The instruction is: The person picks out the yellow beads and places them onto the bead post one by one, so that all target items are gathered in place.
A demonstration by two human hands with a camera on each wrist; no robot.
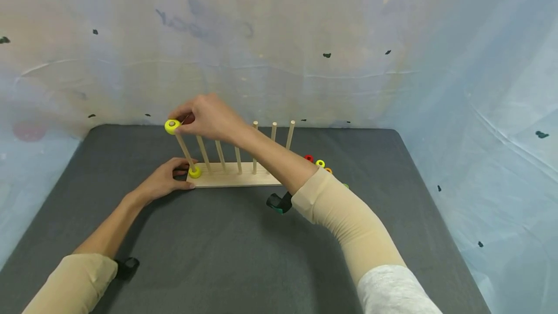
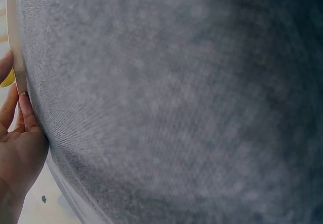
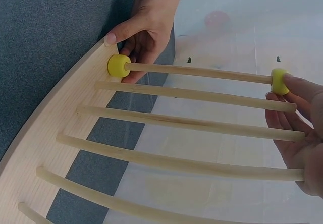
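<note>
A wooden base (image 1: 231, 178) carries a row of several upright pegs on the dark grey mat (image 1: 218, 256). One yellow ring (image 1: 194, 172) sits at the foot of the leftmost peg (image 1: 185, 149). My right hand (image 1: 176, 119) pinches a second yellow ring (image 1: 172, 126) at the top of that same peg. The right wrist view shows the upper ring (image 3: 279, 81) against my fingertips (image 3: 295, 85) and the lower ring (image 3: 119, 65) down at the base (image 3: 45, 133). My left hand (image 1: 182, 174) grips the base's left end, thumb in front and fingers behind.
Loose rings lie on the mat right of the base: red (image 1: 308, 158), yellow (image 1: 320, 163), orange (image 1: 328, 170) and a green one (image 1: 346, 186) partly hidden by my forearm. Pale sheeting walls rise behind and to both sides of the mat.
</note>
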